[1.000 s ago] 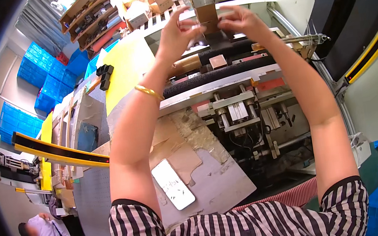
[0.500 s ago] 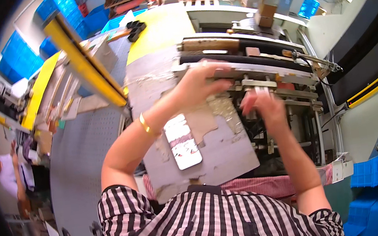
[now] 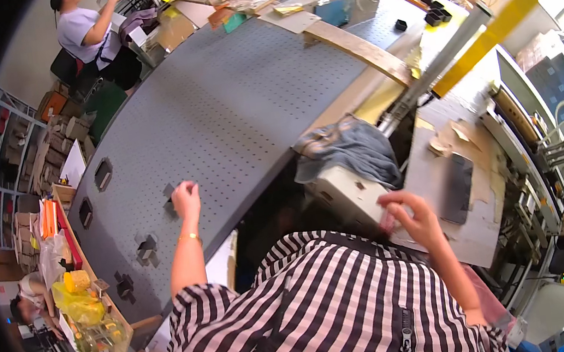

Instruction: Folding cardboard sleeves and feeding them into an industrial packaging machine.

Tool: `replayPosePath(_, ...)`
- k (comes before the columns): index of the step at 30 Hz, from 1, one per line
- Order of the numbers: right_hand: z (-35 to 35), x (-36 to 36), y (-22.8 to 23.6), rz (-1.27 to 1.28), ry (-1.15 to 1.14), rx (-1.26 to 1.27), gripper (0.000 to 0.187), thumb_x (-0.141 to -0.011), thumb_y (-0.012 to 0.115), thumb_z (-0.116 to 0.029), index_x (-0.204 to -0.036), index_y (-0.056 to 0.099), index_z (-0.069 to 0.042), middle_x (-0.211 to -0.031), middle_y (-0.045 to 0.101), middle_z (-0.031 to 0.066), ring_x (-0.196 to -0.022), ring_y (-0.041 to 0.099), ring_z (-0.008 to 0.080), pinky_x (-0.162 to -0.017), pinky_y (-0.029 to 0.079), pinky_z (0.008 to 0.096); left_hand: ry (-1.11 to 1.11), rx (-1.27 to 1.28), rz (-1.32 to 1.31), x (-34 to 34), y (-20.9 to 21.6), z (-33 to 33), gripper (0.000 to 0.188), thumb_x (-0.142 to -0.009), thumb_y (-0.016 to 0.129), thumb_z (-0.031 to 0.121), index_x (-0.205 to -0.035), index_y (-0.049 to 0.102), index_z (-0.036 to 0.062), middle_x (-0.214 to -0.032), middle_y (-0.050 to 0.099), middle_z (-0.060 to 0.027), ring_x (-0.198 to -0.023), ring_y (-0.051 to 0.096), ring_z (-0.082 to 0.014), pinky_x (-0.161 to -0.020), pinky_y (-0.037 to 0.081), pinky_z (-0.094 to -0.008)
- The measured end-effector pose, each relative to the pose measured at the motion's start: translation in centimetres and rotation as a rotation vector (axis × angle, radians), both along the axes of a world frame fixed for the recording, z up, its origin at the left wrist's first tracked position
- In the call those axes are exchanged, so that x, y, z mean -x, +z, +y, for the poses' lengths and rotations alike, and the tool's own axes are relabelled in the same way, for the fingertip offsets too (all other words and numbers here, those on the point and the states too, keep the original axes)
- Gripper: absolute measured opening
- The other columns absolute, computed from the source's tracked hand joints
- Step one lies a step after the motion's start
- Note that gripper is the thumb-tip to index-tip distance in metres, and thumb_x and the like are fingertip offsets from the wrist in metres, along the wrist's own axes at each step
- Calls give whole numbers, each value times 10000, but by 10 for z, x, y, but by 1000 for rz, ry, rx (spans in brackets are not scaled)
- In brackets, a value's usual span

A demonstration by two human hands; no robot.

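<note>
My left hand [image 3: 187, 201] is over the grey perforated table [image 3: 239, 117], its fingers closed at the edge of a small dark folded piece [image 3: 169, 192]. How firmly they grip it is too small to see. Similar dark pieces lie nearby: an open box-like one [image 3: 104, 174] and a flap-sided one [image 3: 145, 248]. My right hand [image 3: 417, 219] hangs in front of a white box-shaped housing [image 3: 349, 196], fingers curved and apart with nothing seen in them. Beyond it, a phone [image 3: 456, 189] with a dark screen rests on the worn grey board [image 3: 428, 149].
A grey-blue cloth [image 3: 350, 153] drapes over the housing. Above the board slants a yellow guard post [image 3: 492, 38]. Machine rails [image 3: 523, 137] run along the right. A wooden-edged table [image 3: 119, 318] with yellow bags stands left. Another person [image 3: 85, 34] works at the far left.
My view has swung left from the machine to the perforated table. My left hand has moved onto that table, and my right hand away from the rails. The phone's screen has gone dark.
</note>
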State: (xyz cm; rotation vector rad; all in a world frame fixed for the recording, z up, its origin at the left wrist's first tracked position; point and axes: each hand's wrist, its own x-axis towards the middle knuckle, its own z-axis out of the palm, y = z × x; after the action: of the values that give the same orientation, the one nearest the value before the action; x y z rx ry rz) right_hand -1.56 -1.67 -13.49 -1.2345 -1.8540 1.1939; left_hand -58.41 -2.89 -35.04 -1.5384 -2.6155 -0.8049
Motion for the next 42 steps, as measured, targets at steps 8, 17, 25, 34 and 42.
replayPosePath(8, 124, 63, -40, -715, -169, -198, 338, -874, 589, -301, -699, 648, -18, -759, 652, 198, -732, 646, 357, -679, 509, 450, -135, 155, 0, 33, -8, -14, 295, -805, 708, 136, -1092, 644, 114, -1031, 642, -106, -1021, 572, -331, -885, 459, -436)
replayPosePath(17, 152, 72, -75, -1050, 43, -491, 165, -826, 566, -194, -783, 690, -92, -735, 682, 90, -762, 688, 272, -677, 515, 427, -125, 117, -315, 81, -57, 22, 146, -788, 740, 122, -812, 684, -11, -670, 665, -88, -631, 617, -179, -609, 499, -360)
replayPosePath(25, 29, -7, -13, -692, 140, -464, 284, -881, 629, -244, -1107, 655, -75, -1208, 612, 98, -1142, 539, 287, -985, 408, 426, -720, -35, -984, -192, 176, 82, 83, -889, 684, 84, -885, 687, 1, -794, 649, 2, -713, 559, -67, -638, 440, -213)
replayPosePath(34, -92, -143, 40, -41, -239, -441, 367, -898, 666, -186, -1238, 608, -61, -1172, 643, 122, -1107, 570, 279, -976, 433, 391, -1831, 100, -246, -470, 318, 29, 118, -784, 749, 111, -864, 686, 52, -822, 682, -95, -762, 630, -263, -699, 495, -349)
replayPosePath(42, -142, -231, 39, 10, -315, -351, 371, -899, 662, -214, -1234, 618, -60, -1184, 641, 121, -1147, 561, 265, -1007, 414, 374, -2136, 124, -325, -603, 341, 18, 92, -821, 724, 97, -892, 698, 44, -829, 681, -81, -778, 634, -232, -718, 498, -328)
